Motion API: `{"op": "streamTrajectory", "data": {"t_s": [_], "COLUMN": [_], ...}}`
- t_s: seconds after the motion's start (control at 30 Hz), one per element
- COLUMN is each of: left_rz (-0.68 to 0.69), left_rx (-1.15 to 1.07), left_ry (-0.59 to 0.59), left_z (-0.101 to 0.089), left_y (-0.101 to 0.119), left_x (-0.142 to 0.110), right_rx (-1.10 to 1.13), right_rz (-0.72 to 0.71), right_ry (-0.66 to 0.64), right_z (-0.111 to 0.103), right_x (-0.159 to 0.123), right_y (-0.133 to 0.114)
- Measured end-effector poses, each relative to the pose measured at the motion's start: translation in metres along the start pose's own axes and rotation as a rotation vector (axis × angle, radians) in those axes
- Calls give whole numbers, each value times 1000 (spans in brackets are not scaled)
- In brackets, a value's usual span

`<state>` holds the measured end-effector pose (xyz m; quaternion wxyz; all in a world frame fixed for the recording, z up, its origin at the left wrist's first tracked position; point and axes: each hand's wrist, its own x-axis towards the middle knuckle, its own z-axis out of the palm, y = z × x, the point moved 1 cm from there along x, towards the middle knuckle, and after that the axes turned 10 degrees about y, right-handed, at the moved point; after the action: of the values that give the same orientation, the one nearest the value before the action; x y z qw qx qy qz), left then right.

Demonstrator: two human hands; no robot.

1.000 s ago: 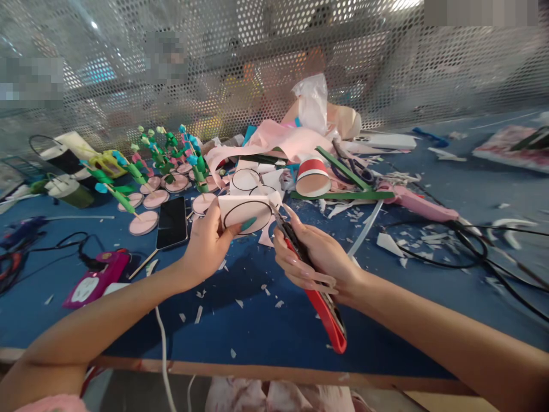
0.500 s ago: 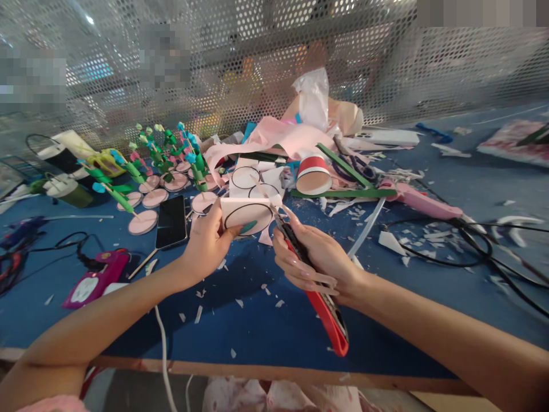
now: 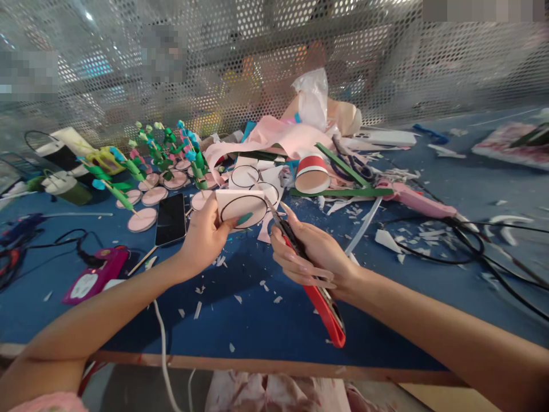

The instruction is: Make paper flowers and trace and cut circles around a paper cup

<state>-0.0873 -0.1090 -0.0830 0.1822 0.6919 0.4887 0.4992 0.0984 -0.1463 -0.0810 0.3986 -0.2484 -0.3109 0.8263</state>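
My left hand (image 3: 203, 234) pinches a white card (image 3: 231, 200) with a black circle drawn on it, thumb on the front. In my right hand (image 3: 311, 252) is a red and black utility knife (image 3: 323, 309), its handle slanting down toward the table's front edge. The knife's tip meets the right edge of the card, beside the circle line. Just behind the card lie more white pieces with drawn circles (image 3: 244, 176). A small pink scrap (image 3: 265, 229) sits below the card's right side.
Paper flowers on round pink bases (image 3: 142, 220) stand at left, near a black phone (image 3: 170, 219) and a purple power strip (image 3: 96, 274). Behind are pink sheet material (image 3: 274, 137) and a red-and-white paper cup (image 3: 313, 174). A pink glue gun (image 3: 422, 200) with black cable lies right. Scraps litter the blue tabletop.
My left hand has drawn the card slightly left and up. A piece at the card's right edge, by the knife tip, now looks separated from it. The right hand keeps its grip.
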Motion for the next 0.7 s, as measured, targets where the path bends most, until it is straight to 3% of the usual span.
{"op": "streamTrajectory", "data": {"t_s": [0.57,0.7], "left_rz": [13,13], "left_rx": [96,80], "left_ry": [-45,-59], "left_z": [0,1], "left_y": [1,6], "left_x": [-9,-11], "right_rx": [-2,-20], "right_rz": [23,-6], "right_ry": [-23,23], "right_z": [4,5], "right_x": [-3,-4], "right_y": [-3,-3]}}
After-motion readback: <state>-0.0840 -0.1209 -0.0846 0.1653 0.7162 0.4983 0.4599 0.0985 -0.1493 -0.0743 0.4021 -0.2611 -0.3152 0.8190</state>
